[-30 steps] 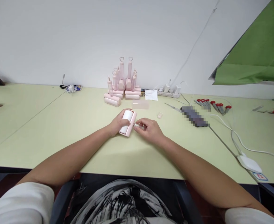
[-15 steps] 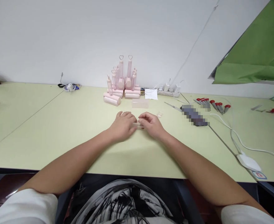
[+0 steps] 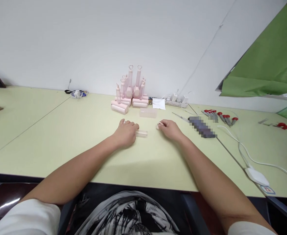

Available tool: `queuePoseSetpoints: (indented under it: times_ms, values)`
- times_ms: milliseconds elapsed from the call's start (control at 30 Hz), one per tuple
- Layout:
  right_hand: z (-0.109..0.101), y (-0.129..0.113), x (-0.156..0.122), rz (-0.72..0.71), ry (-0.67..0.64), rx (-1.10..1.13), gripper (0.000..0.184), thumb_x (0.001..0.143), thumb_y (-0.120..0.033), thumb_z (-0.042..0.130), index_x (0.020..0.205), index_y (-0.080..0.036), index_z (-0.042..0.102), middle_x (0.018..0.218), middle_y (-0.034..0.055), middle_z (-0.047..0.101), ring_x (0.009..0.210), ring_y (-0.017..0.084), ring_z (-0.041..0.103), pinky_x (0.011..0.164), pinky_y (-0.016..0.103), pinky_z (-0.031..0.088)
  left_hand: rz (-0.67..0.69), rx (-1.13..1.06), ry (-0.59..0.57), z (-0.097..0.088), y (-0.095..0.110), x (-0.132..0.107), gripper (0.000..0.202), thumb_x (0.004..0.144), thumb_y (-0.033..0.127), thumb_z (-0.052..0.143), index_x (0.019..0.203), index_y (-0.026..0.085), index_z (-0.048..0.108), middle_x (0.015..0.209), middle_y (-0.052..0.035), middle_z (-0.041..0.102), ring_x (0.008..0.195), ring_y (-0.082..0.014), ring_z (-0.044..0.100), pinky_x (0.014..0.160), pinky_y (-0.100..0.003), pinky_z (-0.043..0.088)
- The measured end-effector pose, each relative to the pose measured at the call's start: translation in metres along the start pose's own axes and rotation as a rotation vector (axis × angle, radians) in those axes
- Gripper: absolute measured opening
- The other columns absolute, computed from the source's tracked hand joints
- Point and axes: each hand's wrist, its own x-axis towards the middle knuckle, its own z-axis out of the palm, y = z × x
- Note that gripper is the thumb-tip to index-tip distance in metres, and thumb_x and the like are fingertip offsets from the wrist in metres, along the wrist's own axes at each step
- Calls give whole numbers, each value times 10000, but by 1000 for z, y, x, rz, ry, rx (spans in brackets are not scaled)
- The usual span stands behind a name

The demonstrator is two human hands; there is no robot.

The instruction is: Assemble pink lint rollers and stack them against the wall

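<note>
My left hand (image 3: 126, 133) is closed around a clear, pale pink tube (image 3: 142, 133), whose right end sticks out past my fingers; the rest of it is hidden under the hand. To the right, my right hand (image 3: 170, 129) pinches a small pale pink piece (image 3: 159, 126) just above the table, too small to make out fully. The tube and the piece are apart. Beyond my hands lies a translucent pink cover (image 3: 148, 113). Behind it stand several pink lint rollers (image 3: 120, 106) with upright, heart-topped handles.
A white paper (image 3: 158, 103) and a power strip (image 3: 176, 100) lie by the wall. At right are a blurred-out dark phone-like object (image 3: 202, 127), several red-ended tools (image 3: 228, 119), white cables and a white charger (image 3: 257, 175). A bundled cable (image 3: 76, 94) sits at back left.
My hands have moved apart. My right hand has gone right, away from the tube, and picked up the small pink piece from the table. My left hand stays on the tube.
</note>
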Motion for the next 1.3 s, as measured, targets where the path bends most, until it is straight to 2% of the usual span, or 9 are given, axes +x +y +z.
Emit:
queuePoseSetpoints:
  times_ms: [67, 133, 267, 467, 600, 700, 933, 1100, 1300]
  values:
    - [10, -16, -9, -31, -180, 372, 268, 861, -459, 519, 808, -199, 559, 751, 27, 658, 569, 138, 539, 518, 263, 374, -13, 15, -13, -2, 1, 0, 294, 741, 169, 510, 1008, 183, 632, 950, -140, 644, 983, -344, 555, 966, -522, 307]
    - [18, -29, -17, -44, -276, 620, 316, 828, -511, 580, 835, -202, 516, 774, 13, 656, 511, 108, 516, 467, 240, 356, -47, 20, -14, -4, 1, 1, 256, 732, 186, 522, 960, 186, 638, 939, -141, 641, 975, -344, 555, 930, -502, 327]
    - [25, -41, -26, -103, -301, 735, 372, 775, -521, 679, 809, -200, 493, 745, 3, 649, 502, 96, 524, 456, 228, 377, -79, 16, 1, -7, 1, 2, 187, 729, 192, 531, 888, 185, 628, 900, -138, 639, 945, -346, 570, 903, -493, 336]
    - [26, -42, -32, -222, -335, 605, 311, 850, -479, 621, 794, -218, 461, 592, -59, 544, 504, 106, 474, 502, 244, 373, 14, -29, -60, -2, 8, 1, 89, 785, 222, 511, 787, 191, 594, 786, -107, 633, 810, -311, 604, 845, -451, 363]
    - [23, -48, -37, -332, -360, 336, 266, 901, -450, 566, 800, -217, 487, 618, -56, 516, 571, 118, 432, 543, 246, 330, -56, -96, -93, 0, 14, 1, 99, 794, 253, 509, 754, 207, 587, 737, -88, 627, 727, -286, 598, 778, -408, 381]
    - [20, -53, -41, -407, -392, 163, 325, 954, -447, 474, 734, -207, 479, 628, -46, 476, 589, 123, 407, 558, 253, 301, -84, -74, -99, 0, 15, 1, 104, 792, 256, 508, 732, 212, 582, 696, -80, 616, 690, -283, 596, 720, -391, 382]
    - [19, -63, -47, -430, -425, 27, 364, 993, -418, 392, 715, -200, 477, 650, -14, 520, 596, 136, 426, 590, 265, 309, -102, -38, -152, 1, 18, 2, 156, 790, 259, 538, 734, 188, 666, 733, -126, 662, 774, -328, 649, 751, -410, 414]
    - [19, -67, -50, -436, -412, -68, 348, 998, -362, 381, 722, -189, 505, 661, 12, 550, 597, 139, 437, 598, 263, 294, -91, 169, -240, -2, 24, 3, 208, 826, 242, 503, 832, 186, 703, 828, -122, 713, 793, -282, 678, 706, -360, 460]
    - [19, -65, -51, -490, -409, -92, 332, 991, -338, 382, 736, -180, 526, 654, 21, 559, 585, 139, 431, 601, 265, 286, -62, 223, -266, -5, 28, 2, 205, 831, 241, 515, 862, 187, 710, 838, -109, 724, 799, -268, 691, 671, -336, 474]
